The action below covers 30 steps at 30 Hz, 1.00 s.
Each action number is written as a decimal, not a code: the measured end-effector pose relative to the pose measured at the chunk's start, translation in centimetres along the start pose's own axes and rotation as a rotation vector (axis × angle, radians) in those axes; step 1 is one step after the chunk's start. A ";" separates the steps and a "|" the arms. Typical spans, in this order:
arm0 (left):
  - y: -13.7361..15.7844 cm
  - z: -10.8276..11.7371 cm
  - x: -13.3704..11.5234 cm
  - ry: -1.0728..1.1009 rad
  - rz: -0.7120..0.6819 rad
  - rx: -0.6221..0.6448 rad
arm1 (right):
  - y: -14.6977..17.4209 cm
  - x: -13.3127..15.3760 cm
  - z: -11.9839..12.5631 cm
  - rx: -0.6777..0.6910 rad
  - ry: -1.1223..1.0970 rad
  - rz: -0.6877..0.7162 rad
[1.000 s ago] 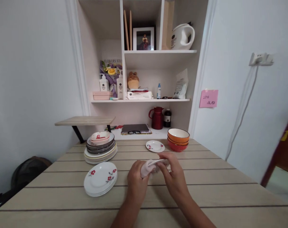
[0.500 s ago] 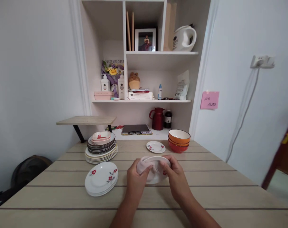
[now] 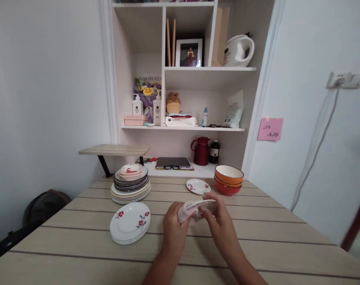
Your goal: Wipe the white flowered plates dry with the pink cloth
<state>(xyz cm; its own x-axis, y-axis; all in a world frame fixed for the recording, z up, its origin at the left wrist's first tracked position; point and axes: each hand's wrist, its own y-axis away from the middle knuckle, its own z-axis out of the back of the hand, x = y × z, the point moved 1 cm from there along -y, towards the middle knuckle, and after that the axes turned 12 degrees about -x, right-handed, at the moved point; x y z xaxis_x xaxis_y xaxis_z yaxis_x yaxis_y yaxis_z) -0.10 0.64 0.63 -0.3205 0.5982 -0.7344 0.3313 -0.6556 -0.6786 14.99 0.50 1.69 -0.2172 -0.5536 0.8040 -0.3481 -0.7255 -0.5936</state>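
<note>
Above the middle of the table, both hands hold a small white plate [image 3: 208, 202] with a red flower pattern, tilted nearly edge-on to me. My left hand [image 3: 175, 225] is closed on a pale pink cloth [image 3: 184, 211] that wraps the plate's left rim. With thumb and fingers, my right hand [image 3: 220, 221] grips the plate's right edge. Left of my hands lies a stack of white flowered plates [image 3: 130, 221]. Behind the held plate, a single small flowered plate [image 3: 198, 186] rests flat on the table.
A taller stack of plates [image 3: 131, 194] topped by small dishes stands at the back left, near a raised wooden shelf [image 3: 114, 150]. Stacked orange and red bowls [image 3: 228, 180] sit at the back right. Behind the table are a red jug [image 3: 201, 151], a dark bottle and a laptop [image 3: 173, 162].
The held plate has tipped from facing me to nearly edge-on, with the cloth still at its left side. The whole view has shifted slightly, moving the scene to the right.
</note>
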 end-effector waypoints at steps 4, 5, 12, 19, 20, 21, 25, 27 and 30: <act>0.1 0.3 0.0 -0.143 -0.266 0.020 | -0.3 0.4 0.5 0.016 0.214 0.294; 0.1 0.3 0.0 -0.184 -0.316 0.024 | -0.3 0.5 0.6 0.013 0.256 0.368; 0.0 0.5 -0.2 -0.207 -0.365 0.028 | -0.5 1.0 1.0 0.105 0.205 0.457; -0.8 0.5 -0.2 0.100 0.130 0.002 | -0.1 0.9 0.1 0.142 -0.207 -0.135; -0.9 0.5 -0.2 0.137 0.186 -0.005 | 0.1 0.9 -0.1 0.136 -0.281 -0.211; -1.0 0.4 -0.3 0.169 0.236 -0.012 | 0.2 0.9 -0.3 0.130 -0.358 -0.271; -1.0 0.3 -0.7 0.213 0.350 -0.030 | 0.2 1.1 -0.7 0.132 -0.582 -0.411; -0.8 0.3 -0.8 0.182 0.337 -0.036 | 0.1 1.1 -0.7 0.140 -0.560 -0.432; -0.6 0.3 -0.8 0.100 0.226 -0.048 | -0.1 0.9 -0.3 0.079 -0.309 -0.287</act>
<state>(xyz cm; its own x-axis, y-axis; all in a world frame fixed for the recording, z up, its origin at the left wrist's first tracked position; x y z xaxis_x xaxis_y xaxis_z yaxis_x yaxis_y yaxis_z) -0.29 0.40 1.63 -0.1447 0.4828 -0.8637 0.4271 -0.7569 -0.4947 14.57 0.14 2.51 0.1656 -0.4124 0.8958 -0.2813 -0.8904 -0.3579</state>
